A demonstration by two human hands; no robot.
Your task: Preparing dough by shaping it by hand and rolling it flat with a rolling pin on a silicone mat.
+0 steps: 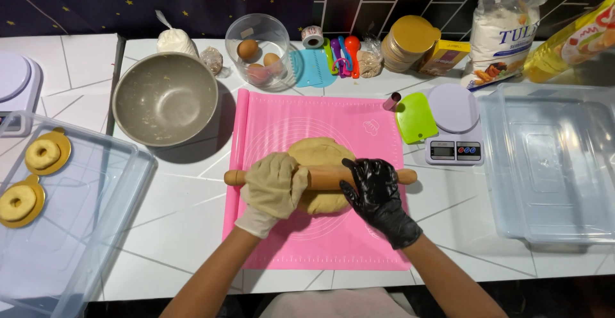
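both hands press down on a wooden rolling pin (320, 177) lying across a round slab of dough (320, 174) in the middle of the pink mat (269, 119), the left hand (274, 186) in a pale glove curled over the pin and the right hand (375, 193) in a black glove wrapped over it further right. i'd worry the mat could creep on the white counter (186, 196) under uneven pressure, leaving the dough thin on one side. the small green scraper (416, 117) and scale (453, 125) sit just beside the mat's right edge, where the pin's end could clip them.
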